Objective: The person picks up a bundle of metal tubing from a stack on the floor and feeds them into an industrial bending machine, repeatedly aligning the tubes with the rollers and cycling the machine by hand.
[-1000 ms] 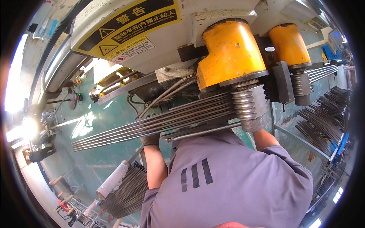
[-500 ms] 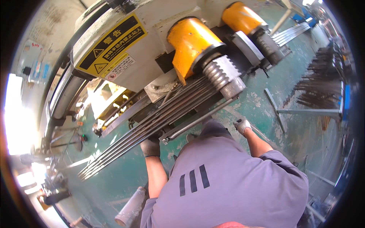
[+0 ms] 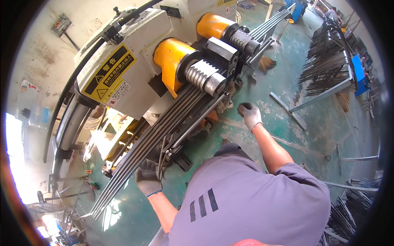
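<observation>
Several long metal rods (image 3: 141, 152) lie side by side along the machine, slanting from its ribbed steel roller (image 3: 202, 76) down to the lower left. My left hand (image 3: 147, 179), in a grey work glove, is raised beside their near edge with its fingers stretched out; whether it touches them I cannot tell. Beside it, thin dark cables (image 3: 161, 158) hang from the machine's edge. My right hand (image 3: 250, 116), in a whitish glove with dark fingers, is held over the floor right of the machine. Its fingers are curled in, and nothing shows in them.
Two yellow housings (image 3: 174, 57) stick out of the pale machine body (image 3: 152, 35), which bears a yellow warning label (image 3: 108, 74). A metal rack (image 3: 322, 96) piled with dark bent rods (image 3: 324, 61) stands at the right. More dark rods (image 3: 349, 217) lie at the lower right.
The view has shifted, bringing more of the machine and rack into sight. My left hand, partly hidden under the rods before, now shows its fingers beside them. My right hand has reached farther forward.
</observation>
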`<state>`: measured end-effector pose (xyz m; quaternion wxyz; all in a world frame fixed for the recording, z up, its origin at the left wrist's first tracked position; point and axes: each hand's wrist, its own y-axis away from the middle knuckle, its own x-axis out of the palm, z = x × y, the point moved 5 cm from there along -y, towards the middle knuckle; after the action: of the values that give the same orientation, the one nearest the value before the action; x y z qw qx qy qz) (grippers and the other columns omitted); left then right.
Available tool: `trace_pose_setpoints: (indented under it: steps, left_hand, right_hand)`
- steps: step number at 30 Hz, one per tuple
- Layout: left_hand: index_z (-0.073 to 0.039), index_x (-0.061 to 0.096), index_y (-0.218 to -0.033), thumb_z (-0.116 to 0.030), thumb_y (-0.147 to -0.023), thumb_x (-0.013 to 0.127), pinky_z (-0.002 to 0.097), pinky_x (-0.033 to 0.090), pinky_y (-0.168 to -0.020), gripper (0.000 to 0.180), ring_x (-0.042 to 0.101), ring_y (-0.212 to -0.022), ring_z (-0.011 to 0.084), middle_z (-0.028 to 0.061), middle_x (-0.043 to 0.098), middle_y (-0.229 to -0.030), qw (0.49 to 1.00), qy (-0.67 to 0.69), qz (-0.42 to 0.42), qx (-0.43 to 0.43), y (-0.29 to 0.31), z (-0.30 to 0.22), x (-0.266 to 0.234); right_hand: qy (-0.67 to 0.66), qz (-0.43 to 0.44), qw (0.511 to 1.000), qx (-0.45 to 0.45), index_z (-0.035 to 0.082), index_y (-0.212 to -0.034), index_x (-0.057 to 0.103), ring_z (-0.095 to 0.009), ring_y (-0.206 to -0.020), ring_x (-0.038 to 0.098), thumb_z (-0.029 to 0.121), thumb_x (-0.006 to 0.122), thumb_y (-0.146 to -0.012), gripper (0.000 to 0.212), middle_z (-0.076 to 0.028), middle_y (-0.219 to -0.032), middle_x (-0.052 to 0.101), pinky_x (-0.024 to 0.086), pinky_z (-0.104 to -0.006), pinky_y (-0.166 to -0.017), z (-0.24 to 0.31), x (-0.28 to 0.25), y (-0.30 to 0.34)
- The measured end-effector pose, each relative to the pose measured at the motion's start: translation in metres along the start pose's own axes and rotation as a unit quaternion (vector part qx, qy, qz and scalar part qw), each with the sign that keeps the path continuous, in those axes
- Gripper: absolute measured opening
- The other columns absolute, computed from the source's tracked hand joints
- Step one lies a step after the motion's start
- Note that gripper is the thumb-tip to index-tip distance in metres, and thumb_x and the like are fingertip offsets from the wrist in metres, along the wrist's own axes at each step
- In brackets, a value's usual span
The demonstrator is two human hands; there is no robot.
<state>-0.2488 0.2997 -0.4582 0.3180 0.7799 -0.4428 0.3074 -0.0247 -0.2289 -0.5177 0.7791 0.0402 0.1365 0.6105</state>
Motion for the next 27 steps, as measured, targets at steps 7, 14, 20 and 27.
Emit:
trace_pose_setpoints:
  steps: [7,14,20,27]
  left_hand:
    - [0.001,0.062,-0.136,-0.021,-0.105,0.042,0.0494,0.048,-0.111,0.043,0.064,-0.120,0.0345,0.0195,0.067,-0.132,0.978,-0.055,-0.145,0.139,0.035,-0.039,0.056]
    - [0.004,0.057,-0.142,-0.023,-0.106,0.050,0.0505,0.045,-0.115,0.046,0.061,-0.128,0.0336,0.0184,0.062,-0.140,0.957,-0.133,0.065,0.249,0.038,-0.079,0.113]
    - [0.002,0.054,-0.144,-0.029,-0.114,0.042,0.0468,0.051,-0.109,0.045,0.065,-0.122,0.0322,0.0175,0.062,-0.138,0.862,-0.326,-0.073,0.382,0.032,-0.128,0.264]
    - [0.002,0.054,-0.147,-0.029,-0.114,0.041,0.0450,0.055,-0.107,0.047,0.066,-0.123,0.0299,0.0205,0.065,-0.136,0.817,-0.359,-0.008,0.451,0.021,-0.153,0.397]
  right_hand:
    - [-0.169,-0.072,0.972,-0.147,-0.002,-0.124,0.070,-0.018,-0.102,0.067,0.017,0.074,-0.096,0.034,-0.010,-0.114,0.075,0.052,-0.0327,-0.092,0.130,0.046,-0.022]
    - [-0.281,-0.078,0.953,-0.086,-0.003,-0.127,0.069,-0.020,-0.104,0.067,0.016,0.073,-0.099,0.034,-0.011,-0.116,0.074,0.052,-0.0325,-0.094,0.161,0.044,-0.036]
    - [-0.253,-0.058,0.959,-0.113,-0.002,-0.127,0.070,-0.020,-0.107,0.065,0.022,0.068,-0.103,0.034,-0.009,-0.119,0.074,0.048,-0.0336,-0.099,0.161,0.044,-0.072]
    - [-0.438,0.040,0.898,-0.011,-0.001,-0.128,0.068,-0.018,-0.104,0.068,0.015,0.064,-0.101,0.031,-0.009,-0.120,0.072,0.054,-0.0354,-0.093,0.173,0.050,-0.095]
